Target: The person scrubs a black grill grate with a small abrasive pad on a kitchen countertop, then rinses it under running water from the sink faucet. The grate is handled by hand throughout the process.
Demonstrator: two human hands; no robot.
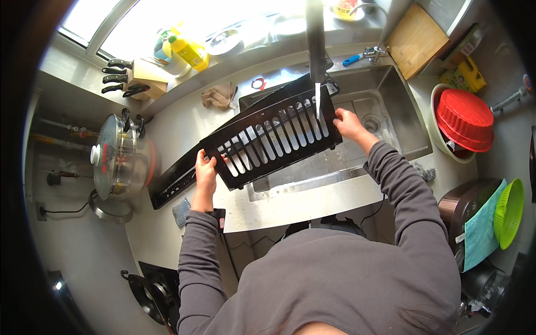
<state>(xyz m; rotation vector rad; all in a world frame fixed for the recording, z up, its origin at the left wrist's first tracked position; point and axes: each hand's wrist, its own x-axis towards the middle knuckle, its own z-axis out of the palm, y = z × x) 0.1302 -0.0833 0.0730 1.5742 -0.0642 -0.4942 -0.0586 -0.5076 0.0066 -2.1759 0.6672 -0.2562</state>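
A black slotted panel (250,164) is tilted over the steel sink (407,134), gripped at both ends. My left hand (206,172) holds its left end, and my right hand (351,127) holds its right end, fingers closed on the edge. A white stream, apparently water, falls from the tall pipe (315,42) at the top onto the panel's right part. Behind it lies a longer black strip (170,184), running from the left counter across the sink and partly hidden by the panel.
Around the counter (279,215) are a pot (120,162), knife block (148,78), brown cloth (218,95), yellow bottle (190,51), cutting board (414,40), red basin (463,117), green basket (508,215), turquoise cloth (480,229) and grey scrubber (424,173).
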